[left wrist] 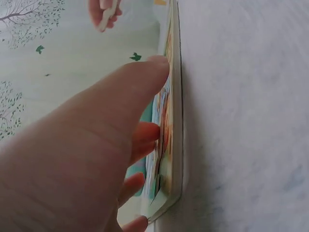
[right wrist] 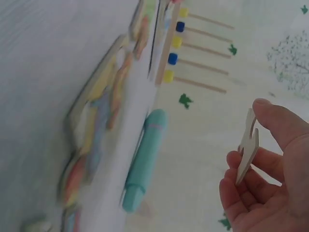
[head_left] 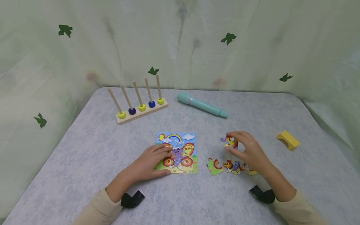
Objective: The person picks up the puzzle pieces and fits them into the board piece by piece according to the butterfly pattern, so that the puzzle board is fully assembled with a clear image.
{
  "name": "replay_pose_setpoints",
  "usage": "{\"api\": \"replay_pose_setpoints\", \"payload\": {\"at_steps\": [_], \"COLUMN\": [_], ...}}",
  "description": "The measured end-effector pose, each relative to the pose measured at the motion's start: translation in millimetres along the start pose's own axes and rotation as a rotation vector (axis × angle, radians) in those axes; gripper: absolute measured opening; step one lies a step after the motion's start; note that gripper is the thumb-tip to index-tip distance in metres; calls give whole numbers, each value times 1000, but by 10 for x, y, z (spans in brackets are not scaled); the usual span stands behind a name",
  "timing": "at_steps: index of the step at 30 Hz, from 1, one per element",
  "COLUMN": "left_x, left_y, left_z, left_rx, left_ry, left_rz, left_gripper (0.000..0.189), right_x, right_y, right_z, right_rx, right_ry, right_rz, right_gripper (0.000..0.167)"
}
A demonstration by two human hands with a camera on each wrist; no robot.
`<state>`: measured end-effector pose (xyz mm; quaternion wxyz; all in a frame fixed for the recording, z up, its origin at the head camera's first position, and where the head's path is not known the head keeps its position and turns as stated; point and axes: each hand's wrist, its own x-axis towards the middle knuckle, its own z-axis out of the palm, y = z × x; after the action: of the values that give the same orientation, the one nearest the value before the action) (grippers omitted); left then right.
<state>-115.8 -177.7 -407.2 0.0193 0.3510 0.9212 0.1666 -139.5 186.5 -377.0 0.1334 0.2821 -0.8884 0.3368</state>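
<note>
A square butterfly puzzle board (head_left: 192, 170) lies flat on the table, a rainbow and sun at its top. My left hand (head_left: 152, 162) rests over its left side, fingers and thumb spread on the surface; the left wrist view shows the thumb against the board's face. To the right, my right hand (head_left: 251, 153) pinches a red-and-yellow puzzle piece (head_left: 231, 142) between thumb and fingers, raised off the table. The right wrist view shows this piece (right wrist: 248, 153) nearly edge-on. Below that hand lie a green puzzle piece (head_left: 215, 167), a purple-and-red one (head_left: 234, 167) and a partly hidden one (head_left: 251, 172).
At the back left stands a wooden peg rack (head_left: 142, 113) with yellow and blue beads on several pegs. A teal marker-shaped object (head_left: 203, 105) lies at the back middle. A yellow arch block (head_left: 288, 140) sits at the right. Pale curtain fabric surrounds the table.
</note>
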Motion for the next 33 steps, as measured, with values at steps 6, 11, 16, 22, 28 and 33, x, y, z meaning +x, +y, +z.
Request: {"api": "replay_pose_setpoints", "payload": {"at_steps": [6, 11, 16, 22, 28, 33], "left_x": [14, 33, 42, 45, 47, 53], "left_y": [13, 29, 38, 38, 52, 69], "left_z": [24, 26, 42, 65, 95, 108], "left_rx": [-8, -12, 15, 45, 63, 66], "left_ry": [-3, 15, 15, 11, 23, 19], "left_rz": [-13, -4, -3, -2, -17, -39], "left_gripper": [60, 59, 63, 64, 65, 66], "right_x": [187, 300, 347, 368, 411, 444], "right_y": [-336, -462, -446, -397, -400, -433], "right_z": [224, 526, 794, 979, 1069, 1125], "right_rx": [98, 127, 104, 115, 65, 10], "right_ry": [-35, -142, -235, -291, -285, -288], "right_rz": [-68, -55, -12, 11, -25, -26], "right_gripper": [44, 44, 42, 40, 38, 39]}}
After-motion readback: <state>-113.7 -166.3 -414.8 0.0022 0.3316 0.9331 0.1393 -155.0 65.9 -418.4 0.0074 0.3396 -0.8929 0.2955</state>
